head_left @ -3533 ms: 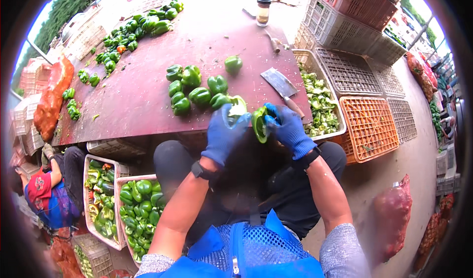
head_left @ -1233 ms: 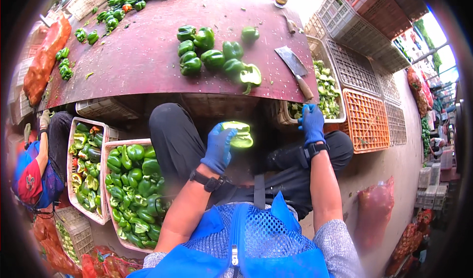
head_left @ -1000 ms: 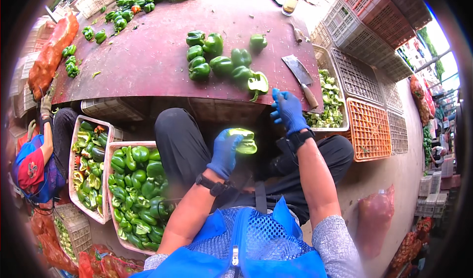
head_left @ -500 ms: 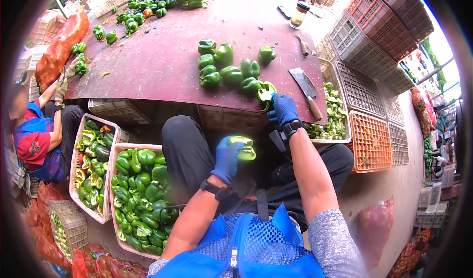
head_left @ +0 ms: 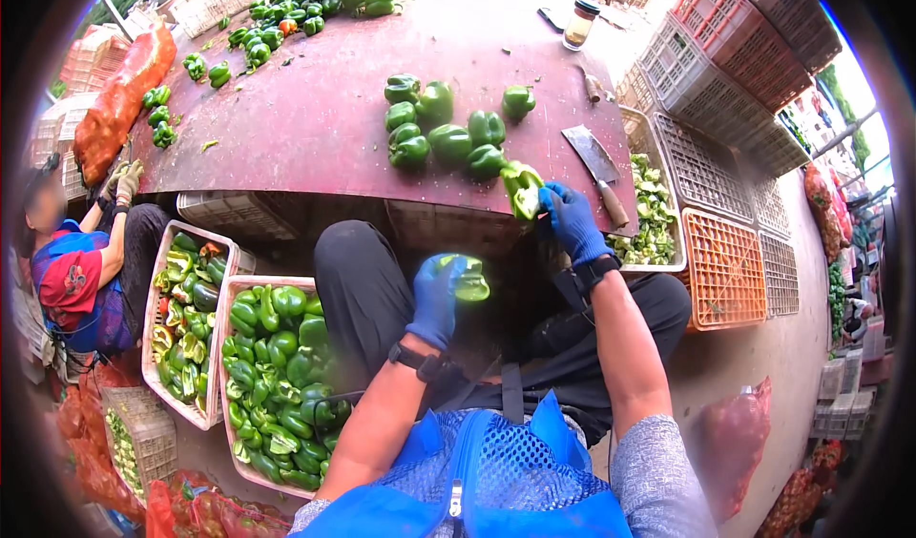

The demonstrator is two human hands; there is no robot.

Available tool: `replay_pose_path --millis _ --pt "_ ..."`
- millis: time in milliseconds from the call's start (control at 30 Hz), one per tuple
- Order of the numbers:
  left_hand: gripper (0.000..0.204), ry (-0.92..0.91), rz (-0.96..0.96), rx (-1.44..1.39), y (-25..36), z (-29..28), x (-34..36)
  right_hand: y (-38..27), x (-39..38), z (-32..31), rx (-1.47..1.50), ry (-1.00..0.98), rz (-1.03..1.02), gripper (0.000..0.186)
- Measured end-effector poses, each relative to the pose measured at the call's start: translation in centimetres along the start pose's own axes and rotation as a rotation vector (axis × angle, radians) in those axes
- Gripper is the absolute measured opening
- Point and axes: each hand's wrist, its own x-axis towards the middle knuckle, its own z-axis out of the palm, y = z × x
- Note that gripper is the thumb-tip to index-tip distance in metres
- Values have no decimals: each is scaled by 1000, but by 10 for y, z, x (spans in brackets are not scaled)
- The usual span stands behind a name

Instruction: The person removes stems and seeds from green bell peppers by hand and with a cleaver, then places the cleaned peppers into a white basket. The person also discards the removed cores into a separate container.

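My left hand, in a blue glove, is closed around a halved green bell pepper above my lap. At the table's front edge my right hand, gloved in the same blue, has its fingertips on the right side of another cut pepper half; its pale inside shows. The grip on that half is partly hidden. Several whole green peppers stand on the table just behind it. A cleaver lies to the right of them, its wooden handle near my right wrist.
The reddish table spans the front, with a pepper pile and a lidded jar. Pepper-filled crates stand left, near a seated person. A crate of pale green scraps, an orange crate and stacked crates stand right.
The right hand has drawn back slightly to the right, and the cut half at the table edge has turned and shifted toward me. My left hand still holds its half, slightly tilted.
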Motion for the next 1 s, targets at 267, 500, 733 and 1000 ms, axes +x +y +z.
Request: replay_pose_path --millis 267,500,733,1000 --pt "51 -273 85 207 5 8 -1 -15 -96 14 -392 -348 -245 28" --pt "49 -363 -142 309 22 8 -18 -2 -111 28 -647 -209 -269 27" --pt "46 -327 -107 195 4 5 -13 -14 -130 38 -794 -9 -175 41" --pt "41 -269 -61 283 -12 0 -11 -27 -144 43 -923 -108 -143 58"
